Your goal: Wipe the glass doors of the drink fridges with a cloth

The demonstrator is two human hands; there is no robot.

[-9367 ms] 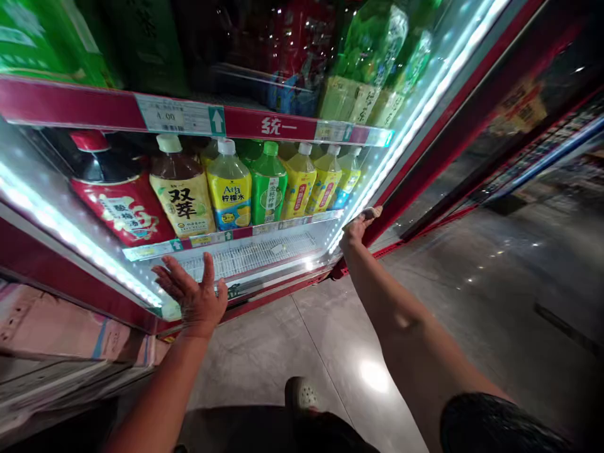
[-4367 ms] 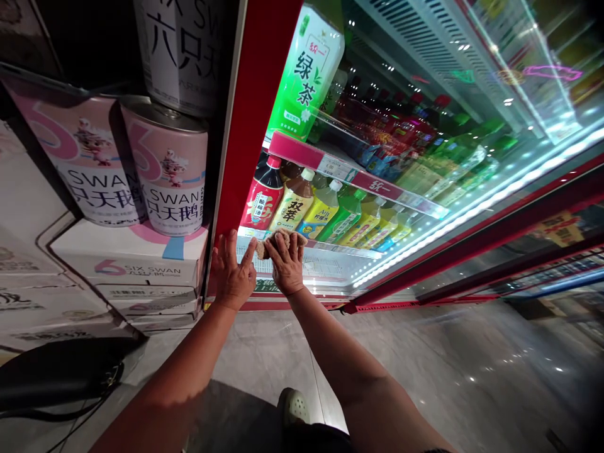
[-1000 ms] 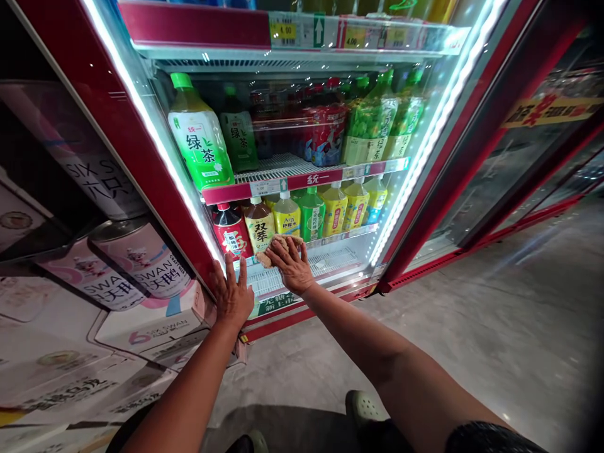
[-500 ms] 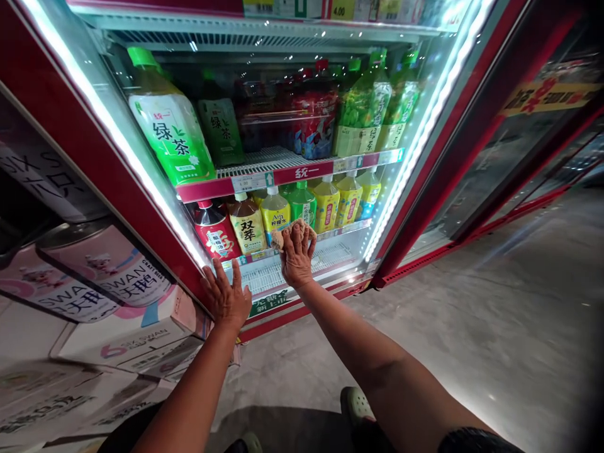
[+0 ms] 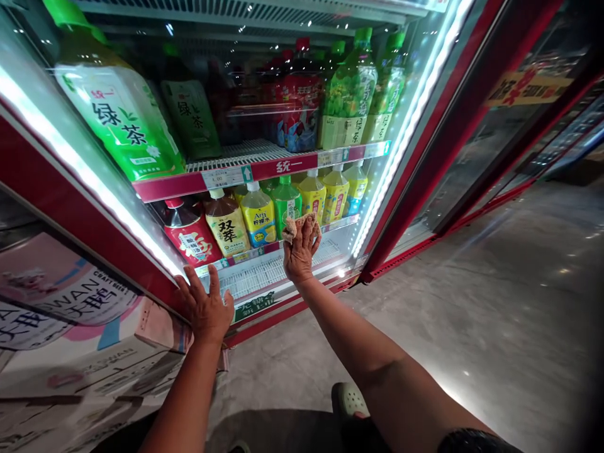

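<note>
"Pressing a tan cloth [image 5: 289, 231] to the glass front [image 5: 245, 38] of a red-framed cooler with the right hand [image 5: 298, 257]."

"Noted. Gripping how?"

"Holding the cloth bunched under bent fingers, with edges showing past the fingertips."

"Located where, exactly?"

"Overlapping, from this angle, the lower parts of a green bottle [image 5: 289, 202] and the yellow bottle [image 5: 312, 192] next to it, both standing behind the glass."

"And with the left hand [image 5: 207, 309]?"

"Spreading the fingers apart near the lower left of the glass, beside the red frame [image 5: 113, 244]. Cannot tell whether touching."

"Seeing what else in that row?"

"Reading leftward from green: lemon-water bottle [image 5: 258, 217], cream-labelled bottle [image 5: 228, 228], red-labelled bottle [image 5: 191, 240]. Below, a white wire rack [image 5: 255, 270]; above, a shelf with a magenta strip [image 5: 264, 168], carrying a large green tea bottle [image 5: 127, 132]."

"Outside the cooler?"

"Recording cartons [image 5: 113, 357] stacked at left, plus a pale clog [image 5: 346, 397] on grey floor [image 5: 472, 302]."
</note>
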